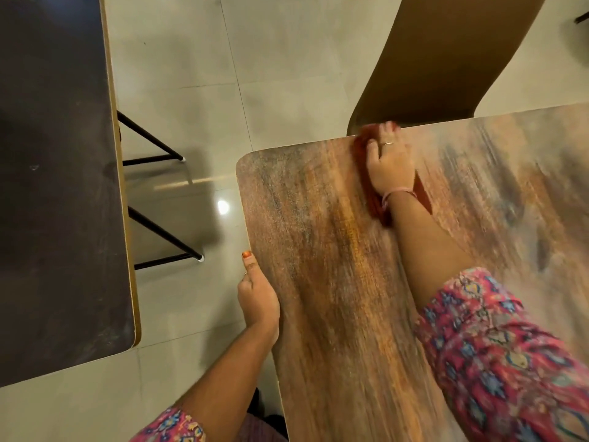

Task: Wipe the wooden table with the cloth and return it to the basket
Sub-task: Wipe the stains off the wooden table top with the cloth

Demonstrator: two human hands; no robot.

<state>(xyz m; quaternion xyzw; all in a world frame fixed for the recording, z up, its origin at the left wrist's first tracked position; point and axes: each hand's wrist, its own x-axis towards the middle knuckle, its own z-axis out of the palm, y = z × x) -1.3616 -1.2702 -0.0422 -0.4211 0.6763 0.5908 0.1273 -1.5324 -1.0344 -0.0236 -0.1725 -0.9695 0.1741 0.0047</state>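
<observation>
The right hand presses a red cloth flat against the wooden tabletop near its far edge, fingers spread over the fabric. The left hand grips the tabletop's left edge, thumb on top. A dark table stands apart to the left.

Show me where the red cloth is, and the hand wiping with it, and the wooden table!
red cloth (373,199): head view, on its edge left of the wrist.
right hand (390,164): head view, on its back.
wooden table (334,282): head view, on bare top.
</observation>
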